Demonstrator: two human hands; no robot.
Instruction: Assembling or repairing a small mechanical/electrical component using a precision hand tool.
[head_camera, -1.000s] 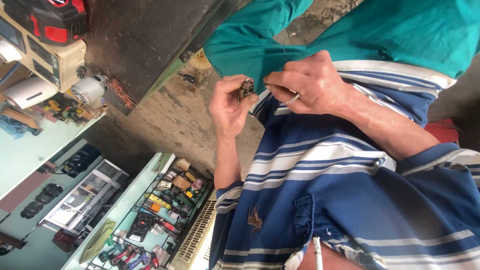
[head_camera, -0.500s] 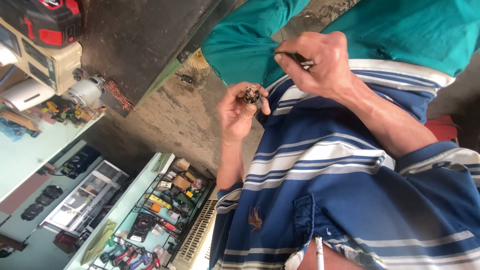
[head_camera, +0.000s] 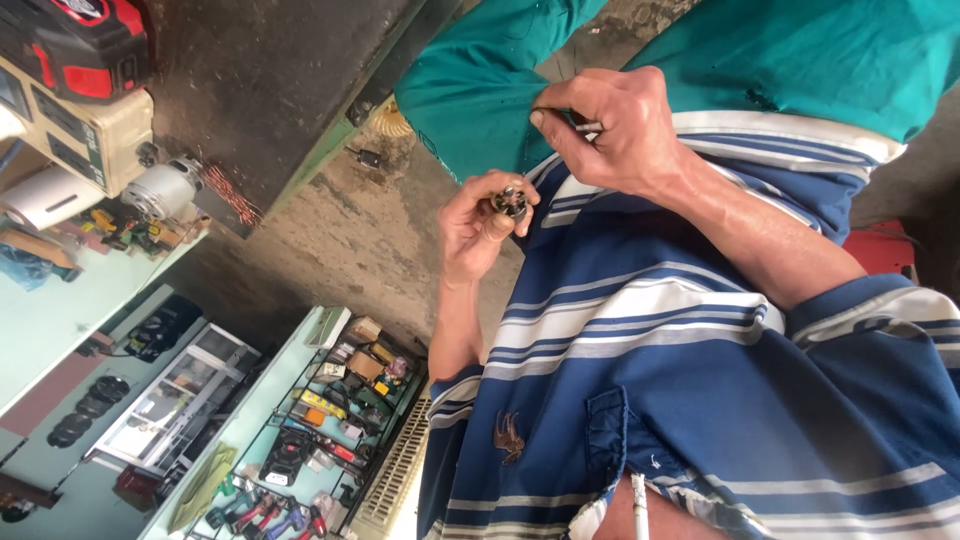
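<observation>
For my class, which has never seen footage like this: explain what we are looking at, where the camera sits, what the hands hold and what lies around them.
There is no machine here, only a person at work with bare hands. The single picture comes from a camera worn on that person's head, looking down their own body, so the scene looks tilted. You see their blue striped shirt and teal trousers. The left hand grips a small dark metal part in its fingertips. The right hand, held apart from it, pinches a thin metal piece; what it is cannot be told. At the left edge are a small electric motor beside copper wire, and a wire rack of tools.
</observation>
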